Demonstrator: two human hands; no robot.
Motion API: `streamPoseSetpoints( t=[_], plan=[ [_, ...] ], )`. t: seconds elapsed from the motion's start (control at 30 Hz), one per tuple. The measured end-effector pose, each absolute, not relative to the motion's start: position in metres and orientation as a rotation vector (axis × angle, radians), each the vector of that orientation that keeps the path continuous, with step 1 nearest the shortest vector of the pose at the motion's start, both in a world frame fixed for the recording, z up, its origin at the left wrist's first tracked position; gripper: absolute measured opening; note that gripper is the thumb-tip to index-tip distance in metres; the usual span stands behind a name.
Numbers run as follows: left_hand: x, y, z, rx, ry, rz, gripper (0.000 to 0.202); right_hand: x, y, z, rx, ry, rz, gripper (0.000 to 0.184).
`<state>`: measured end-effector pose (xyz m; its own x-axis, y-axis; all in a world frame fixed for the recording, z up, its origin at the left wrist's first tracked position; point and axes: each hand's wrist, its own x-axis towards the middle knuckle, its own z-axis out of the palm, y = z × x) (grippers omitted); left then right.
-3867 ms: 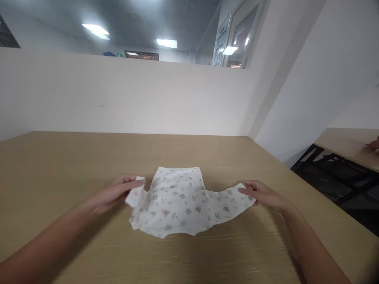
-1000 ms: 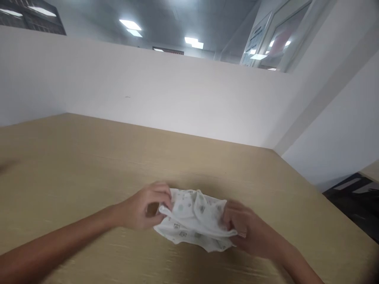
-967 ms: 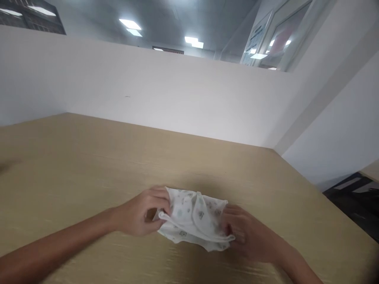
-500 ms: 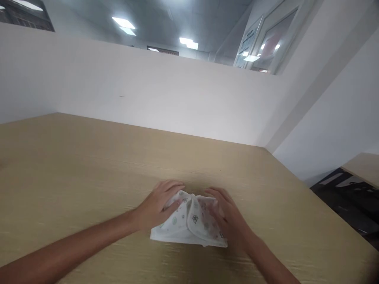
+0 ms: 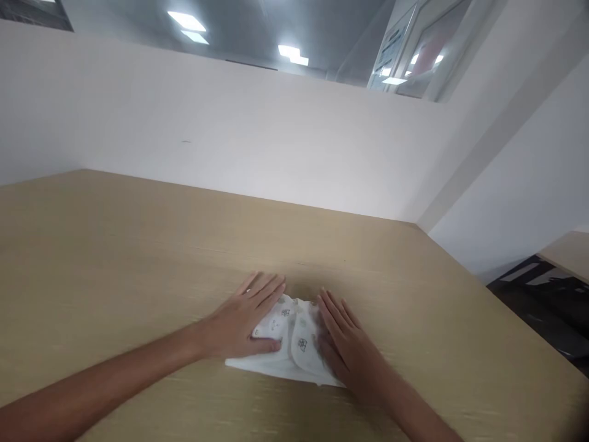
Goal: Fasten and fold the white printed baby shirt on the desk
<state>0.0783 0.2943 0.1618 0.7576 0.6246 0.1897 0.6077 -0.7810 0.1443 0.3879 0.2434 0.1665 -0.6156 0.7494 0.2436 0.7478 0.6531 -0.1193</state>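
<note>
A small white garment [image 5: 289, 334] with tiny printed figures lies folded into a compact bundle on the wooden table [image 5: 115, 245]. My left hand [image 5: 246, 313] rests flat on its left side, fingers spread and pointing away from me. My right hand [image 5: 343, 344] lies flat on its right side, palm down. Both hands press on the cloth and cover its outer edges; neither grips it.
A white partition wall [image 5: 253, 135] stands along the table's far edge. To the right the table ends at a gap with dark furniture [image 5: 543, 301] below and a second wooden tabletop [image 5: 570, 248] beyond.
The garment went from spread out to folded small. In the last second my hands stopped pinching the cloth and now lie flat on the bundle.
</note>
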Motion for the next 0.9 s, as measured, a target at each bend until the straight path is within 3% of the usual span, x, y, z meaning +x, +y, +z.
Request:
streamPoseSetpoints(
  t=[0.23, 0.5, 0.6, 0.73, 0.9],
  plan=[
    [0.101, 0.264, 0.173, 2.823, 0.848, 0.348, 0.089, 0.36, 0.226, 0.182, -1.1, -2.692, 0.119, 0.076],
    [0.089, 0.268, 0.171, 2.8, 0.756, 0.284, 0.104, 0.369, 0.226, 0.174, -1.117, -2.718, 0.256, 0.075],
    [0.091, 0.27, 0.169, 2.785, 0.751, 0.299, 0.104, 0.378, 0.229, 0.182, -1.069, -2.689, 0.452, 0.069],
    [0.088, 0.286, 0.164, 2.714, 0.998, 0.433, 0.075, 0.404, 0.246, 0.183, -1.194, -2.323, 0.601, 0.053],
    [0.067, 0.309, 0.176, 2.605, 1.254, 0.407, 0.06, 0.424, 0.268, 0.166, -1.473, -2.073, 0.49, 0.058]
  ],
)
